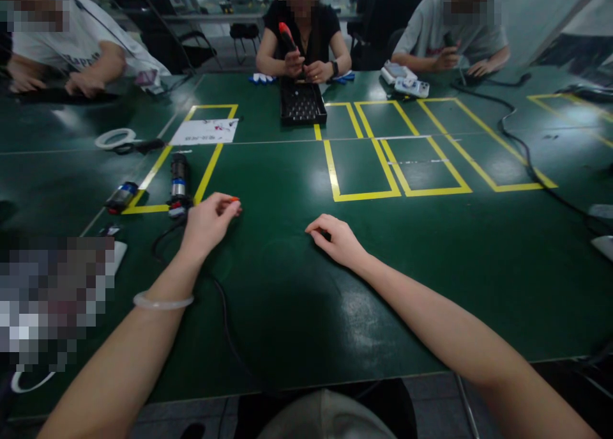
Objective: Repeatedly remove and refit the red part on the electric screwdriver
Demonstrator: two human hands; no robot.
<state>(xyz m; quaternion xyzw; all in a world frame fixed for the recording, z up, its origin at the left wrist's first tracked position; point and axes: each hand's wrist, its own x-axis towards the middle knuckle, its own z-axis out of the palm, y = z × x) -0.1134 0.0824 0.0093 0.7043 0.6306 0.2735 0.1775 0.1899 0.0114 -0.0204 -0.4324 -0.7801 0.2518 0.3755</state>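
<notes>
My left hand (209, 223) is closed in a pinch over the left part of the green table (278, 285). Between its fingertips shows a small orange piece (234, 199), too small to name. Just behind that wrist lies a black cylindrical tool (179, 180) with a silver-blue band and a red end, and a similar shorter cylinder (122, 197) rests farther left. To the right, my right hand (338, 239) hovers near or rests on the tabletop, thumb and fingers curled together. Whatever its fingertips hold, if anything, is too small to make out.
Yellow tape outlines (368, 196) mark the table. A black cable (225, 305) runs beneath my left forearm. Across the table, a person holds a red-tipped tool (287, 36) over a black tray (285, 114). Paper (204, 132) and a white tape roll (115, 138) lie left.
</notes>
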